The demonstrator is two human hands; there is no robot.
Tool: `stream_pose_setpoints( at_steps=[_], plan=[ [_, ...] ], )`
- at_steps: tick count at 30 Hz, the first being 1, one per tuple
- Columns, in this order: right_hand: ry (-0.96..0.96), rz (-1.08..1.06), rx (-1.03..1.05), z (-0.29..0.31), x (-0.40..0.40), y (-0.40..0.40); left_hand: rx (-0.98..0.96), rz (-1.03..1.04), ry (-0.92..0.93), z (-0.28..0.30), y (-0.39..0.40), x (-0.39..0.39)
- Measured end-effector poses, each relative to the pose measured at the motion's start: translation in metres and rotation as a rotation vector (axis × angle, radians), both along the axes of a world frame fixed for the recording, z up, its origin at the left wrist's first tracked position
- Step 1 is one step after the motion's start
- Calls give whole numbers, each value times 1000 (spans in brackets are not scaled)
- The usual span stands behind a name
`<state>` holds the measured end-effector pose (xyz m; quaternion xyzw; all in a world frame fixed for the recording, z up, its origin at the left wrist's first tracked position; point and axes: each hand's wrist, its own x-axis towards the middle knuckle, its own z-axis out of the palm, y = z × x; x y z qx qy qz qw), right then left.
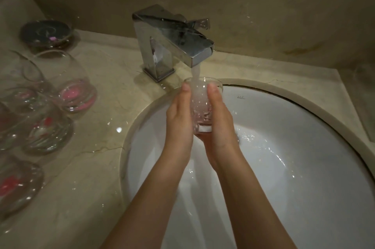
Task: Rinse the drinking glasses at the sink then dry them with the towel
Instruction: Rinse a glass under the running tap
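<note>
A clear drinking glass (202, 106) stands upright between both my hands over the white sink (294, 147). My left hand (179, 119) holds its left side and my right hand (218, 121) its right side and base. Water runs from the chrome faucet (172, 43) straight into the glass. Several other clear glasses with pink bottoms (73, 88) stand on the counter at the left. No towel is in view.
The beige marble counter (97, 137) is wet around the basin. A dark round dish (47, 32) sits at the back left corner. The wall rises right behind the faucet. Water flows over the basin's right side.
</note>
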<state>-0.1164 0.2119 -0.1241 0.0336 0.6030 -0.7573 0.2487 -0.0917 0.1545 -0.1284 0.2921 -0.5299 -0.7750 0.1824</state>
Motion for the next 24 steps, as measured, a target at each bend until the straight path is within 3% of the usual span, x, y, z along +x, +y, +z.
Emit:
stream_pose_setpoints(
  at_steps=[8, 16, 24],
  plan=[
    [-32, -46, 116, -8, -6, 3, 68, -61, 19, 3, 2, 10],
    [36, 78, 192, 4, -9, 22, -129, -303, -53, 8, -19, 22],
    [115, 191, 216, 14, -11, 46, -218, -296, -168, 32, -34, 26]
  ],
)
